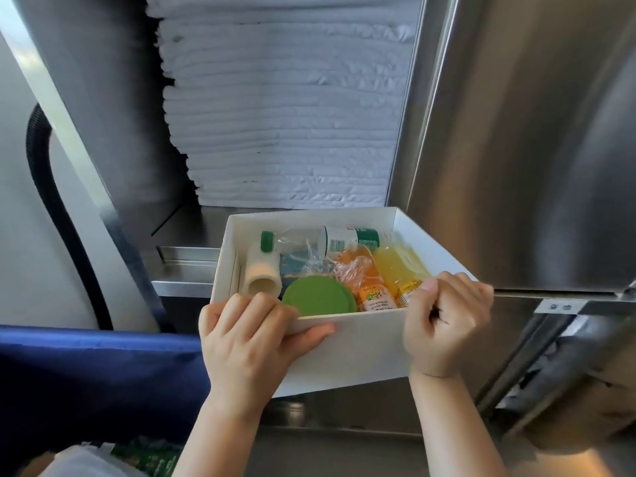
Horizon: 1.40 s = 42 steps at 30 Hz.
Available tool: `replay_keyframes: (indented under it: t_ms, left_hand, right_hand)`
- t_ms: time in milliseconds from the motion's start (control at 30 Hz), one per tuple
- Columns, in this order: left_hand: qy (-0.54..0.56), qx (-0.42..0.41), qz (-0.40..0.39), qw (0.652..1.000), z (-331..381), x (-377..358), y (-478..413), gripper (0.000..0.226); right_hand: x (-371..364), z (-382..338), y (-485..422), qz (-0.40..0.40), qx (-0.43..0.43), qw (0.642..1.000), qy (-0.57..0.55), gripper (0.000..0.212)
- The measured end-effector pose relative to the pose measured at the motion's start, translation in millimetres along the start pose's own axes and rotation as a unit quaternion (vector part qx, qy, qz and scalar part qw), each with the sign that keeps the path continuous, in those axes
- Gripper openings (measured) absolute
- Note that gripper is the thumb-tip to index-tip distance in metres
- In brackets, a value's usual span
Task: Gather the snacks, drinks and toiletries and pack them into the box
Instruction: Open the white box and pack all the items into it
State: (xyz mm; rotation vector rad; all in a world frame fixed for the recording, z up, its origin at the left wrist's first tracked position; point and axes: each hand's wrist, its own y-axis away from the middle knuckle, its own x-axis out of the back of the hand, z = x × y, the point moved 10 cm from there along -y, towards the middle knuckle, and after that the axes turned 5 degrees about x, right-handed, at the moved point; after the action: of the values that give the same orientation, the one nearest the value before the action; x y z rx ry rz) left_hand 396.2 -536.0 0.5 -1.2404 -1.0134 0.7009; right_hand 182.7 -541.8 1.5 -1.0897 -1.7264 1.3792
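Observation:
I hold a white cardboard box (361, 346) up in front of me by its near wall. My left hand (247, 339) grips the near left rim, fingers inside and thumb along the outer wall. My right hand (447, 321) grips the near right corner. Inside lie a clear water bottle with a green cap (309, 239), a cream tube (263, 273), a round green lid (318, 297), an orange drink bottle (361, 273) and a yellow drink bottle (401, 266), with crinkled clear wrapping (311, 261) between them.
A tall stack of folded white towels (285, 108) fills the opening behind the box, above a steel ledge (186, 266). Stainless steel panels (516, 139) stand at the right. A blue fabric bag (86, 380) hangs at the lower left, beside a black hose (44, 173).

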Motion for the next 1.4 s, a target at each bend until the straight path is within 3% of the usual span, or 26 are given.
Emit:
replay_keyframes:
  t_ms: [333,433,533,767,933,1167,1400]
  left_hand:
    - [0.092,-0.006,0.059,0.994,181.6,67.9,-15.6,0.042]
    - [0.152,0.0,0.077,0.985,238.8,70.6,-18.1,0.052]
    - [0.214,-0.007,0.083,0.973,295.0,69.1,-22.1,0.037]
    - [0.33,-0.03,0.076,0.941,405.7,50.5,-34.8,0.037]
    - [0.397,-0.052,0.058,0.914,471.4,25.5,-41.9,0.052]
    - [0.453,-0.058,0.046,0.889,551.6,-49.5,-51.2,0.052]
    - [0.482,-0.051,0.05,0.873,619.6,-168.1,-80.3,0.033]
  right_hand:
    - [210.9,40.9,-47.1,0.052,0.051,0.996,0.057,0.053]
    - [274.9,60.9,-59.4,0.056,0.06,0.99,0.116,0.05]
    - [334.8,81.3,-69.6,0.066,0.061,0.982,0.168,0.051]
    - [442.5,122.1,-83.4,0.102,0.054,0.952,0.284,0.05]
    - [488.4,156.3,-90.0,0.102,0.045,0.93,0.35,0.048]
    - [508.5,241.0,-101.4,0.089,0.025,0.907,0.411,0.046]
    - [487.7,373.6,-135.5,0.095,0.031,0.903,0.418,0.046]
